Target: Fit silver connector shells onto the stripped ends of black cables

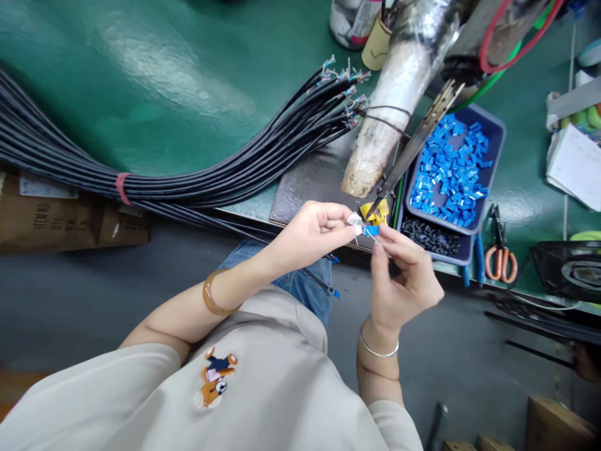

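Observation:
My left hand (319, 230) is closed in a pinch, with white wrapping (355, 220) at its fingertips. Thin wires run from that pinch to a small blue connector (371, 230). My right hand (404, 272) meets it from the other side, index fingertip beside the connector, thumb and finger pinching a thin pale wire (372, 238). Just behind the fingertips lies a yellow piece (374, 212), with the dark tip of a metal tool (413, 150) above it. Finished-looking cable ends with blue connectors (334, 293) hang below the bench edge, near my lap.
A bundle of black cables (225, 181) with stripped ends crosses the green bench (164, 75). A white wrapped post (389, 113) leans over the work spot. Right of it are a bin of blue connectors (453, 169), a tray of black parts (429, 237) and orange-handled scissors (501, 260).

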`<state>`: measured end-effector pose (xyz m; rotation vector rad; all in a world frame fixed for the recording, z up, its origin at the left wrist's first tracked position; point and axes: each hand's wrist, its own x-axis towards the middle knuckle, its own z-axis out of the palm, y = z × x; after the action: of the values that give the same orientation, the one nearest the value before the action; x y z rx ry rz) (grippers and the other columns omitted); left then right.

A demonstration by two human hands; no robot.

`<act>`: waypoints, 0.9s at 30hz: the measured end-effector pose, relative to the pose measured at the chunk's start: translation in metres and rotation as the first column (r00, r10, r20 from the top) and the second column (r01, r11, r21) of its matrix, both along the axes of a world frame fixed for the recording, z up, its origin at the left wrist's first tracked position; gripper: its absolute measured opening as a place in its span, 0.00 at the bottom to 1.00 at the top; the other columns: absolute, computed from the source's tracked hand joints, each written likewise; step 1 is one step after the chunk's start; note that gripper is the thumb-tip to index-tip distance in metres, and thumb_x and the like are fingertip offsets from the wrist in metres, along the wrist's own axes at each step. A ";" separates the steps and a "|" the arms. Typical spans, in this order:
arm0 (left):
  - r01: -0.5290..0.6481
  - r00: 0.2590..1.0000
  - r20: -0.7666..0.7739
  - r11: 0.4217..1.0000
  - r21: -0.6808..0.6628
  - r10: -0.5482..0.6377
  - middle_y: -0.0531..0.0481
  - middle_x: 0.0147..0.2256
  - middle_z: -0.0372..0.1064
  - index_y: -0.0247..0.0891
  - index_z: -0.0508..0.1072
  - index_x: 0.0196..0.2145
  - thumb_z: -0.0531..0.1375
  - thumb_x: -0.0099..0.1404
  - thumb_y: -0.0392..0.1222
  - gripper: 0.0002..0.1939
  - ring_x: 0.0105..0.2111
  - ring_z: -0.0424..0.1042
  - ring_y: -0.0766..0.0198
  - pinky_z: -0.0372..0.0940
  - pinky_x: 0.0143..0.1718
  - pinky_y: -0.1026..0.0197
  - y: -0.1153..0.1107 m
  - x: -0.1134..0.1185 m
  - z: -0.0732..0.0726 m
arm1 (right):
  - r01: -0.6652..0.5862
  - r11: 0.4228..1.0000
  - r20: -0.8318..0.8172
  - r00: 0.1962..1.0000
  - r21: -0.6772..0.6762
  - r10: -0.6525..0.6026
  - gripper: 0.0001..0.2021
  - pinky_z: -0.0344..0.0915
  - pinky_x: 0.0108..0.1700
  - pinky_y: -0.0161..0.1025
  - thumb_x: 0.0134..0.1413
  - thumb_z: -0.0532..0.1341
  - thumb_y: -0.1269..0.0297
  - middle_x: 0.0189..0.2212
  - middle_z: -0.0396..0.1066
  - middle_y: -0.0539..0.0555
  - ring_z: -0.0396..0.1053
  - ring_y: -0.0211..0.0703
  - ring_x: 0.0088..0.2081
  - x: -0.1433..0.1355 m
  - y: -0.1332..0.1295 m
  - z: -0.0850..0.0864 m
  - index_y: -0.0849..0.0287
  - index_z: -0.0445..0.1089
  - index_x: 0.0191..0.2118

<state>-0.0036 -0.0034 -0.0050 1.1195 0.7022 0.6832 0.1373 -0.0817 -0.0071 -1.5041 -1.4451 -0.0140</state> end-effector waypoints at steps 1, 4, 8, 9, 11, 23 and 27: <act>-0.005 1.000 -0.003 1.000 0.004 0.005 0.58 0.20 0.50 0.33 0.68 0.28 0.60 0.62 0.43 0.10 0.21 0.48 0.74 0.44 0.24 0.66 0.000 0.001 0.000 | -0.021 1.000 0.029 0.999 0.001 0.021 0.08 0.77 0.43 0.40 0.51 0.65 0.76 0.41 0.78 0.52 0.78 0.41 0.40 0.000 0.001 -0.002 0.58 0.71 0.37; -0.027 1.000 -0.002 1.000 0.009 0.027 0.59 0.19 0.48 0.34 0.67 0.28 0.60 0.63 0.42 0.10 0.21 0.46 0.75 0.43 0.24 0.66 0.001 0.003 0.000 | -0.045 0.999 0.062 0.997 0.017 0.044 0.08 0.77 0.43 0.40 0.51 0.65 0.76 0.43 0.77 0.53 0.78 0.40 0.41 -0.001 0.004 -0.006 0.58 0.69 0.36; -0.071 0.997 0.007 0.997 0.018 0.071 0.59 0.19 0.49 0.34 0.68 0.28 0.60 0.63 0.40 0.08 0.21 0.46 0.75 0.42 0.23 0.66 0.002 0.006 -0.001 | -0.052 0.998 0.059 0.997 0.035 0.050 0.09 0.78 0.43 0.40 0.50 0.65 0.78 0.43 0.77 0.53 0.78 0.40 0.40 0.000 0.009 -0.006 0.59 0.69 0.36; -0.084 0.996 0.008 0.996 0.023 0.084 0.58 0.20 0.49 0.34 0.68 0.28 0.60 0.62 0.39 0.08 0.21 0.46 0.75 0.43 0.23 0.66 0.002 0.007 -0.001 | -0.056 0.998 0.056 0.997 0.039 0.053 0.09 0.78 0.43 0.40 0.50 0.65 0.78 0.43 0.77 0.53 0.78 0.40 0.41 0.000 0.010 -0.006 0.59 0.70 0.37; -0.106 0.994 0.010 0.994 0.034 0.106 0.58 0.20 0.49 0.34 0.68 0.28 0.60 0.62 0.39 0.07 0.21 0.47 0.75 0.45 0.23 0.66 0.002 0.009 -0.001 | -0.065 0.997 0.052 0.997 0.046 0.063 0.10 0.78 0.43 0.41 0.49 0.65 0.78 0.43 0.77 0.54 0.78 0.41 0.41 0.000 0.012 -0.004 0.59 0.70 0.37; -0.062 0.998 -0.015 0.997 0.050 0.063 0.60 0.18 0.48 0.33 0.68 0.28 0.59 0.63 0.41 0.09 0.19 0.44 0.76 0.42 0.21 0.68 0.000 0.004 0.002 | -0.096 0.992 0.135 0.987 0.077 0.085 0.11 0.79 0.40 0.38 0.46 0.66 0.80 0.43 0.77 0.54 0.78 0.41 0.40 0.001 0.010 -0.001 0.60 0.69 0.34; -0.039 0.998 -0.040 0.998 0.048 0.041 0.60 0.18 0.46 0.33 0.68 0.29 0.59 0.64 0.42 0.10 0.20 0.44 0.76 0.42 0.22 0.67 -0.002 0.002 0.002 | -0.075 0.995 0.145 0.987 0.065 0.065 0.09 0.79 0.41 0.37 0.48 0.65 0.77 0.43 0.77 0.52 0.78 0.40 0.40 0.002 0.006 -0.003 0.59 0.68 0.34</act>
<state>-0.0013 -0.0055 -0.0026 1.1683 0.7477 0.7155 0.1388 -0.0756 -0.0104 -1.4178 -1.5954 -0.1307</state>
